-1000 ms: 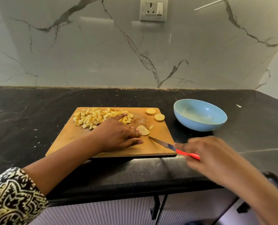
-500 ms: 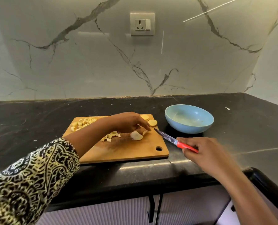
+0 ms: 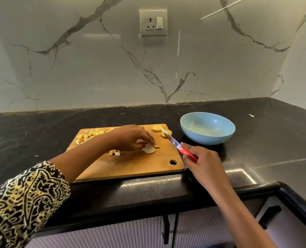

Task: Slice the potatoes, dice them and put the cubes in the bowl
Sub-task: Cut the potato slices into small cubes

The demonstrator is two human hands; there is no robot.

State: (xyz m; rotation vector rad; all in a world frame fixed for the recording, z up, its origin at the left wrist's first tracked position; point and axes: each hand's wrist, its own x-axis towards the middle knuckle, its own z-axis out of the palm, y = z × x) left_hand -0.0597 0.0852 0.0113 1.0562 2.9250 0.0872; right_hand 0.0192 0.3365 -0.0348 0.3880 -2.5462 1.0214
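1. While the left hand (image 3: pixel 130 137) curls its fingers down over it, the pale oval potato slice (image 3: pixel 149 149) lies flat near the middle of the rectangular wooden cutting board (image 3: pixel 136 169), held against the wood.
2. We see a few yellow potato cubes (image 3: pixel 115 153) just left of that slice, beside the wrist, and a larger heap of cubes (image 3: pixel 90 135) at the board's far left corner.
3. Two round potato slices (image 3: pixel 157 127) sit at the far right corner. The steel tip of the red-handled knife (image 3: pixel 175 142) lies over them, and the blade slants back to the right hand (image 3: pixel 205 163), whose fingers are wrapped around the handle just past the board's right edge.
4. We find the round light-blue bowl (image 3: pixel 207 128) standing on the glossy black stone countertop (image 3: pixel 41 129), near the board's far right corner but apart from it.
5. The board's near half is bare wood, with a hanging hole (image 3: pixel 173 162) at its near right corner, and its near edge lies close behind the counter's rounded front edge. Open counter stretches left of the board and right of the bowl, where the counter turns toward us.
6. Behind rises a white, grey-veined marble wall (image 3: pixel 77 72) carrying a socket plate (image 3: pixel 153 22); any marking on it is too small for us to read. A black-and-yellow patterned sleeve (image 3: pixel 23 194) covers the left arm.
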